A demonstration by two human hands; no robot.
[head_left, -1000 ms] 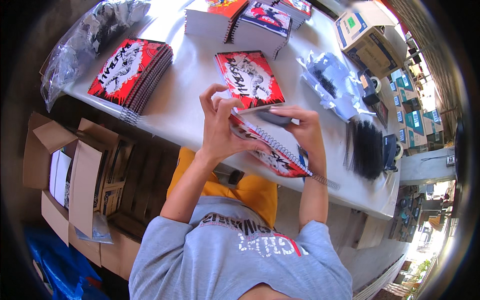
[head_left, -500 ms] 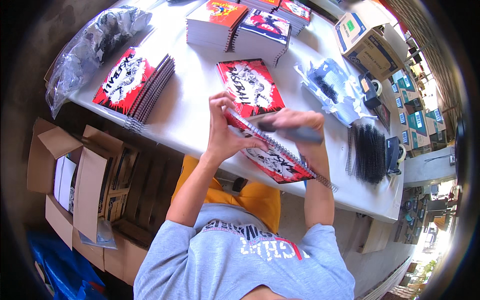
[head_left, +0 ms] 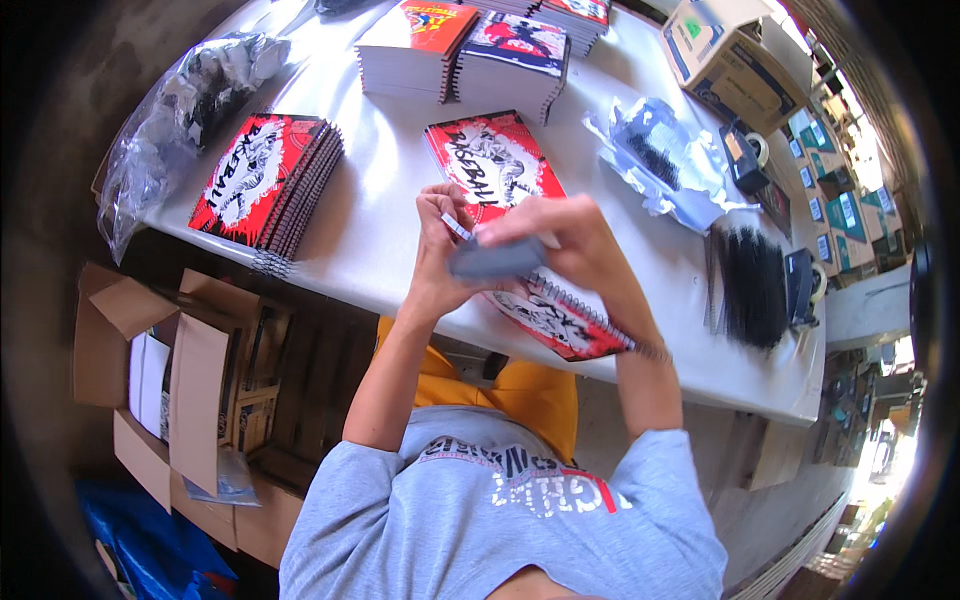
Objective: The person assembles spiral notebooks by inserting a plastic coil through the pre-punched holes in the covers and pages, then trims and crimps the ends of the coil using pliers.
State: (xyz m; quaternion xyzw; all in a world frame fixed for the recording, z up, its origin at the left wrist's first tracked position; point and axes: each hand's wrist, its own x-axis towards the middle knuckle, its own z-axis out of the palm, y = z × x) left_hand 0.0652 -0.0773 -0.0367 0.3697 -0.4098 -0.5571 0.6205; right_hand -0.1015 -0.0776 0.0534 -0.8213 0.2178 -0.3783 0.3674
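Note:
Gripped in my left hand [head_left: 436, 262] is a red, black and white spiral notebook [head_left: 552, 318], tilted above the table's near edge. Its dark coil runs along the upper edge, and a loose end sticks out near my right forearm. My right hand [head_left: 565, 228] closes round a grey handheld tool [head_left: 497, 260], smeared by motion, at the notebook's upper left end beside my left fingers. The tool's exact kind and its tip cannot be made out. Just beyond my hands lies another red notebook [head_left: 497, 160], flat on the table.
A stack of red notebooks [head_left: 262, 180] stands left, beside a clear plastic bag [head_left: 180, 130]. Taller notebook stacks [head_left: 405, 70] rise at the back. To the right are black coils [head_left: 752, 290], torn paper wrap [head_left: 665, 170], tape dispensers [head_left: 742, 165] and a carton [head_left: 735, 70]. Open cartons [head_left: 195, 400] sit lower left.
My right hand has moved left along the notebook's coil with the grey tool, from its middle to its upper left end. My left hand keeps its hold on the notebook.

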